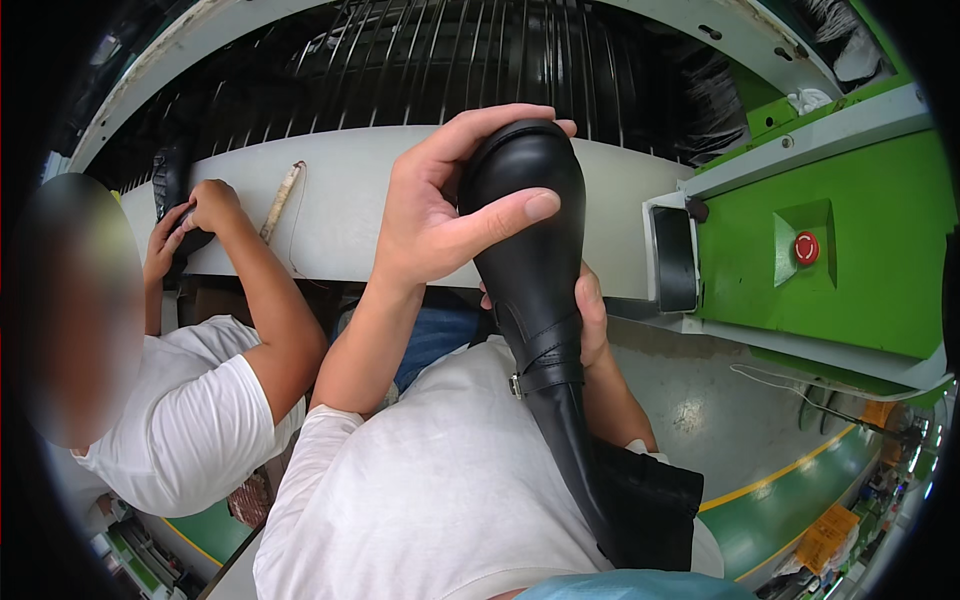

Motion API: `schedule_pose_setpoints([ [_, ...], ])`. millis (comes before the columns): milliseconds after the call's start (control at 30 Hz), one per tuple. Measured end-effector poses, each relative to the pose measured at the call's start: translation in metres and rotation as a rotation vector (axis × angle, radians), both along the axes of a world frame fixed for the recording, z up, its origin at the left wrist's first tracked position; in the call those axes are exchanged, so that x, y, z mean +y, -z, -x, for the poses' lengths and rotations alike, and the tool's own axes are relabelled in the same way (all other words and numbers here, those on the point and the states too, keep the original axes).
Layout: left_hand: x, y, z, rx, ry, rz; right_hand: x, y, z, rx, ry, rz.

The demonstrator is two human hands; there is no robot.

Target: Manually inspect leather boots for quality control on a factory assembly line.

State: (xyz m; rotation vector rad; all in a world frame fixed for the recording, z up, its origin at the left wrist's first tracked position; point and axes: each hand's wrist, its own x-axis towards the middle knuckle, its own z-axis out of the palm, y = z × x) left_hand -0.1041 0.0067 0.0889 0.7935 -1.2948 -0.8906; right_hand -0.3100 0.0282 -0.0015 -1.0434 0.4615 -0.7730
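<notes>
A tall black boot with a strap and a small metal buckle at the ankle is held up in front of my chest, its toe pointing away from me. My left hand wraps round the toe, thumb lying across the top and fingers over the far end. On the boot's right side, near the ankle, my right hand grips from beneath, most of its fingers hidden behind the boot. The boot's shaft hangs toward my body by my right forearm.
A pale work table runs ahead, with a thin stick and thread on it. Behind it is a rack of metal rods. A co-worker at left handles a black item. A green machine panel with a red button stands right.
</notes>
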Motion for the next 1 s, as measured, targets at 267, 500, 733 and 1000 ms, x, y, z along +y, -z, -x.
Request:
schedule_pose_setpoints([
  [267, 0.003, 0.006, -0.002, -0.011, -0.005, 0.016, 0.0, 0.005, 0.002, 0.025, 0.006, 0.023],
  [500, 0.005, 0.005, -0.001, -0.016, -0.029, 0.018, 0.002, 0.009, 0.002, 0.021, 0.003, 0.025],
  [733, 0.006, 0.003, 0.001, -0.018, -0.011, 0.023, 0.002, 0.003, 0.005, 0.044, 0.018, 0.078],
  [1000, 0.009, 0.001, 0.001, -0.017, -0.018, 0.006, 0.002, 0.007, 0.006, 0.045, 0.006, 0.065],
])
